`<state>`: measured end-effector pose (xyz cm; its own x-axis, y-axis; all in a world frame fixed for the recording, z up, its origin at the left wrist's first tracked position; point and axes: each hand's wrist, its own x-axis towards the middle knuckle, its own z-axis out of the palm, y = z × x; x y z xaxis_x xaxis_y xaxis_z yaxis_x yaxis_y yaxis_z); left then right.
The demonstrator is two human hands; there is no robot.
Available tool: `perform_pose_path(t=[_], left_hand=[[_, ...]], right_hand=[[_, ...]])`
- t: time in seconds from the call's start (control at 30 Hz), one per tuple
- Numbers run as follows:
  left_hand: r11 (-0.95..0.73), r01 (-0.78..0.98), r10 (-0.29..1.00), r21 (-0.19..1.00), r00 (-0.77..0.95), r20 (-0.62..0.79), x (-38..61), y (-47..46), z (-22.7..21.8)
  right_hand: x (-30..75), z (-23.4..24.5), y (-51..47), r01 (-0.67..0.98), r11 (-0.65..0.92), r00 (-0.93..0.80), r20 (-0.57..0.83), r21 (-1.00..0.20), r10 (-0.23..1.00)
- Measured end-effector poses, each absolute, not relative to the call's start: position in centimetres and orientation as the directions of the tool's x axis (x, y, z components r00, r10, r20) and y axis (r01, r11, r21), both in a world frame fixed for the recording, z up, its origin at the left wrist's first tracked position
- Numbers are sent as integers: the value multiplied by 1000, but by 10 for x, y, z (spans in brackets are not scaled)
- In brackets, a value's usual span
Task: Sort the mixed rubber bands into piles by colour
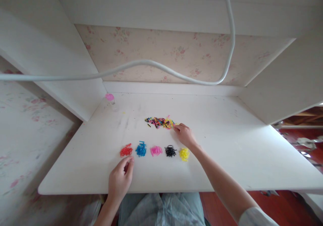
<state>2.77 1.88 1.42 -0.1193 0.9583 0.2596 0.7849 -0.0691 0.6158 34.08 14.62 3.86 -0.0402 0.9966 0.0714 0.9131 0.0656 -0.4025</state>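
Note:
A mixed heap of small rubber bands [158, 121] in several colours lies mid-table. At its right end, the fingertips of my right hand [184, 134] are pinched together and touch the edge of the heap; what is between them is too small to make out. My left hand [121, 177] rests closed on the table, thumb against the index finger, with nothing visible in it. Just beyond its fingertips is a red pile [126, 150]. Rightward in a row follow blue [141, 149], pink [156, 150], black [170, 151] and yellow [184, 154] piles of bands.
A small clear container with a pink top [109, 97] stands at the back left of the white table [227, 152]. Side panels and a back wall enclose the table. A white cable [141, 62] hangs across the view above it.

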Motion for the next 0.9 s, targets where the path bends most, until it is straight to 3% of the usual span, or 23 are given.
perform_pose_path(t=[0.63, 0.9], left_hand=[[-79, 831, 957, 551, -93, 276, 30, 19, 17], [-53, 830, 962, 555, -106, 250, 30, 18, 16]], right_hand=[[361, 26, 141, 848, 100, -37, 131, -521, 991], [367, 35, 133, 805, 63, 42, 163, -590, 986]])
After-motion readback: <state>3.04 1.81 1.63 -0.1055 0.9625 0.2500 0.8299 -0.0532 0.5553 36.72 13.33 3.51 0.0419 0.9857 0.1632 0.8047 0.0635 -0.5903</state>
